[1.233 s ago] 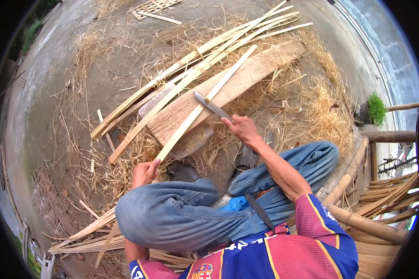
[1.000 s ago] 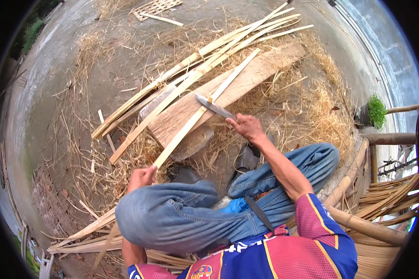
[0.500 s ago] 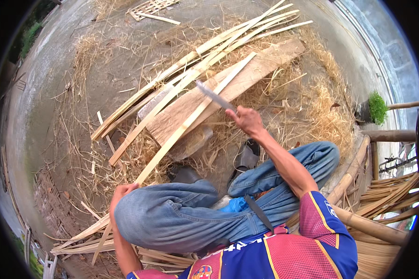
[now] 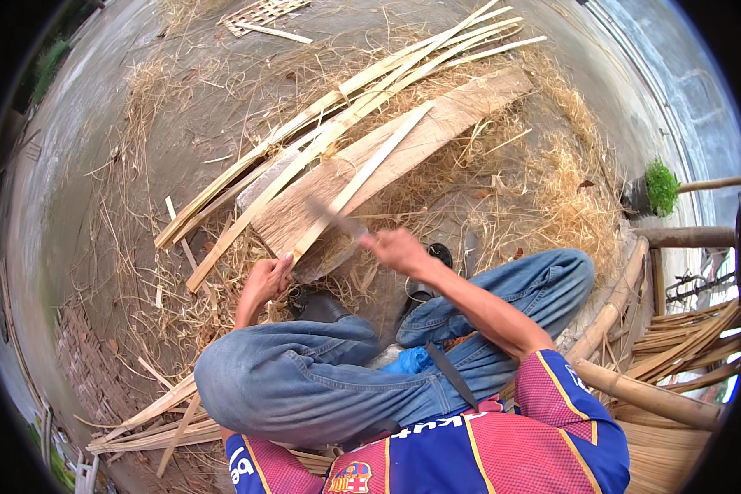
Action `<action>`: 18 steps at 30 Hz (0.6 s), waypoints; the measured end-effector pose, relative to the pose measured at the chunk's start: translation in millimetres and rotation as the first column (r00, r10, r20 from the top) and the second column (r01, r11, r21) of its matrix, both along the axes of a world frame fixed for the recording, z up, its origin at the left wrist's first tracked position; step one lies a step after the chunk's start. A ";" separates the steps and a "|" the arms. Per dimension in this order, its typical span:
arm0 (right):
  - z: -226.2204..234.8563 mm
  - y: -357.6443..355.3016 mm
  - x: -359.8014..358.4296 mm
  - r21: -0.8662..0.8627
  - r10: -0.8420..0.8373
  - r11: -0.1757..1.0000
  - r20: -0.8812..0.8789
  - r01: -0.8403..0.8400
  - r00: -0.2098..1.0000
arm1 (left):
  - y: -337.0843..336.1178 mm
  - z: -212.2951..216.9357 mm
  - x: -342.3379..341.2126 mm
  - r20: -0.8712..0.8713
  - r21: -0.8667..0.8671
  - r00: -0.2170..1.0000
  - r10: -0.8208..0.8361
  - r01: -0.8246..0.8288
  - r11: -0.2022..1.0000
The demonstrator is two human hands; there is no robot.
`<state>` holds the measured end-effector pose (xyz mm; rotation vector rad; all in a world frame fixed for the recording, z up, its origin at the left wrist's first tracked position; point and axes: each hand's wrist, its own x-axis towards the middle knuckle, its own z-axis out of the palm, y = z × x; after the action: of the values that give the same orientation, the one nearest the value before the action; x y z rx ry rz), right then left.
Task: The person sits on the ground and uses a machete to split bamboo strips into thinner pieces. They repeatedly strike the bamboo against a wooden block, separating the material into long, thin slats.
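Observation:
My left hand is closed around the near end of a pale wooden strip. The strip runs up and to the right, lying across a wide brown board. My right hand grips a knife, whose blade is blurred and passes over the strip just above my left hand. Most of the knife's handle is hidden inside the fist. Beneath the board's near end is a pale block, partly covered.
Several long strips lie left of the board, amid curly shavings. More strips lie beside my left knee. A bamboo rail and bundled strips are at the right, with a potted plant beyond. A woven lattice lies far off.
My left hand has moved forward and right along with the strip's near end. My right hand has come down and left, bringing the knife nearer to the left hand.

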<state>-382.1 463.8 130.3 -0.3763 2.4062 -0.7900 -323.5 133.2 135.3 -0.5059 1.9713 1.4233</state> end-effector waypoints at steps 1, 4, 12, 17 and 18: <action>1.5 -0.2 10.4 -0.022 0.069 0.997 -0.118 -0.072 0.991 | -2.0 -2.7 0.7 -0.040 -0.072 0.999 -0.014 0.012 0.997; -27.1 30.4 6.5 -0.016 -0.023 1.000 -0.482 0.018 0.876 | -3.9 -2.5 16.5 -0.127 -0.225 0.990 -0.062 0.032 0.974; -16.0 49.5 -15.7 0.012 0.005 1.000 -0.463 0.000 0.887 | -17.4 20.9 49.0 -0.134 -0.397 0.988 -0.081 0.021 0.918; -26.6 65.4 -36.6 0.089 -0.021 0.995 -0.300 0.050 0.954 | -18.1 30.4 38.6 -0.142 -0.431 0.988 -0.060 -0.007 0.902; -26.2 60.1 -34.8 0.091 0.088 0.994 -0.271 -0.065 0.959 | -21.4 20.7 37.4 -0.132 -0.470 0.989 -0.070 0.000 0.883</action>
<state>-417.0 523.8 104.1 -0.5759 2.6527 -0.6376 -286.1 111.8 156.0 -0.5838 2.4454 0.9721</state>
